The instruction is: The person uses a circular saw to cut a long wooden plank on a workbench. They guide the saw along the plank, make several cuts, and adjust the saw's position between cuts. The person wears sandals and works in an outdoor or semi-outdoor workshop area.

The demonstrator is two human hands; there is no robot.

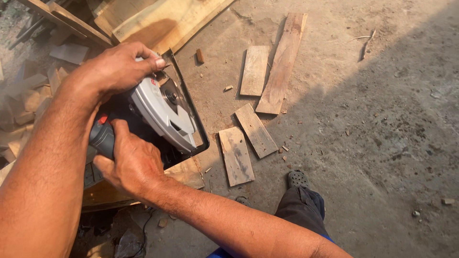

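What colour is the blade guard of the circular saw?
Light grey blade guard, seen in the head view.

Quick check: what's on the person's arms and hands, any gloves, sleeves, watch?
Nothing worn: the left hand and right hand are bare, with no gloves, rings or watch visible. Both forearms are uncovered, with no sleeve in frame. Lower down, dark trousers and a dark perforated clog show.

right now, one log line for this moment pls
left hand: on front of circular saw | right hand: gripping rear handle | saw: on wooden board | floor: cut planks
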